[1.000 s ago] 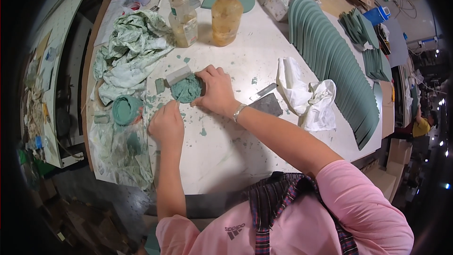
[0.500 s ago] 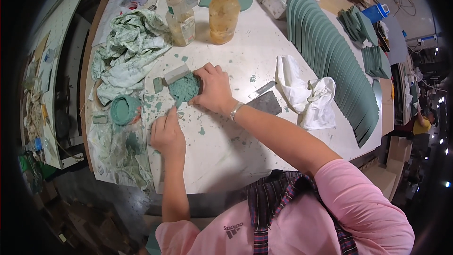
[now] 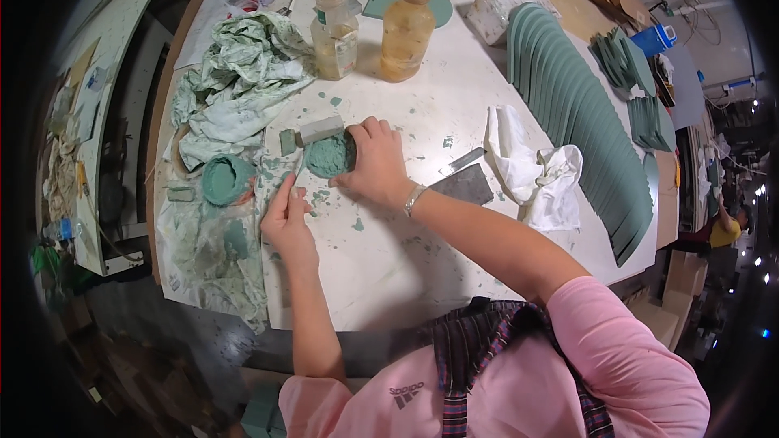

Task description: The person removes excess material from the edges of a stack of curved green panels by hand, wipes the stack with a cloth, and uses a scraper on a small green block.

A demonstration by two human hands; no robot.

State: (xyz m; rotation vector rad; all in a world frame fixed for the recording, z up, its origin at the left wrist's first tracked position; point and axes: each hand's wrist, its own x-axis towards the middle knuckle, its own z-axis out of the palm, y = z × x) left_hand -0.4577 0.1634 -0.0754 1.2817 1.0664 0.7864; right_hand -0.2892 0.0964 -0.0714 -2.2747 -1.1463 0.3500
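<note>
My right hand (image 3: pixel 377 164) curls around the right side of a round pot of rough green putty (image 3: pixel 330 157), thumb at its near side. My left hand (image 3: pixel 290 217) is closed on a thin, pale spatula-like tool (image 3: pixel 301 169), its tip at the putty's left edge. Just behind the putty lies a grey block (image 3: pixel 321 129), with a small green block (image 3: pixel 288 142) at its left. Green crumbs are scattered around. To the left stands an open tub (image 3: pixel 226 180) coated inside with green paste.
A stained cloth (image 3: pixel 243 73) lies at the back left, near two capped bottles (image 3: pixel 335 42). On the right are a blade (image 3: pixel 462 161), a dark flat plate (image 3: pixel 466 186), a white cloth (image 3: pixel 531 166) and a long row of green curved pieces (image 3: pixel 580 126).
The whole view has shifted slightly. My left hand has turned and drawn its fingers in, and the thin tool now shows. My right hand stays on the pot.
</note>
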